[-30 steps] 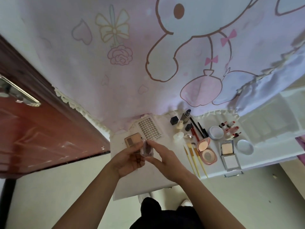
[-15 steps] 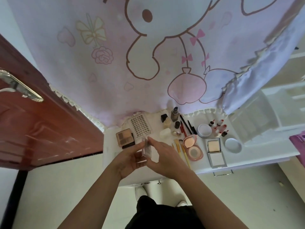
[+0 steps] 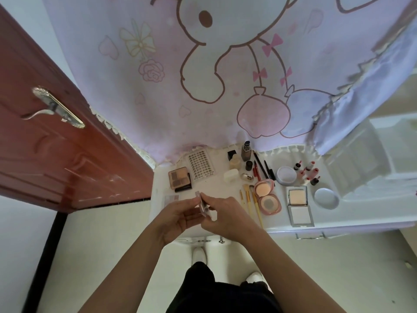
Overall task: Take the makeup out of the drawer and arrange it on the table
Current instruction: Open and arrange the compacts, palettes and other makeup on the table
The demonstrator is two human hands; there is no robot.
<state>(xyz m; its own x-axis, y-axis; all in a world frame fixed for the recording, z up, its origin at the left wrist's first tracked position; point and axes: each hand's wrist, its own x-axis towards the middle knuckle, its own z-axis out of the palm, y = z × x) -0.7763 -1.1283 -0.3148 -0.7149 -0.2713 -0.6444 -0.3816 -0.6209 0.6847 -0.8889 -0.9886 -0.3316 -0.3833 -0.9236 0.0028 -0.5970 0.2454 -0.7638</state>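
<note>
Moved: since 0.5 s ago I've tipped the small clear plastic makeup case (image 3: pixel 204 205) edge-on.
Left hand (image 3: pixel 178 219): pinches its near side.
Right hand (image 3: pixel 222 216): grips the far side, steadying it.
Place: above the white table (image 3: pixel 361 213), just below the brown eyeshadow palette (image 3: pixel 179 178), likely headed beside it.

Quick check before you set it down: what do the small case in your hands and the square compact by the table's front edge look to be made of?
Small case: looks like clear, glossy plastic, since the tabletop shows through its edge; contents too small to tell. It sits pinched between the left hand and right hand. Square compact: silvery frame, metal or metallised plastic, with a pale lid panel that is probably a mirror.
</note>
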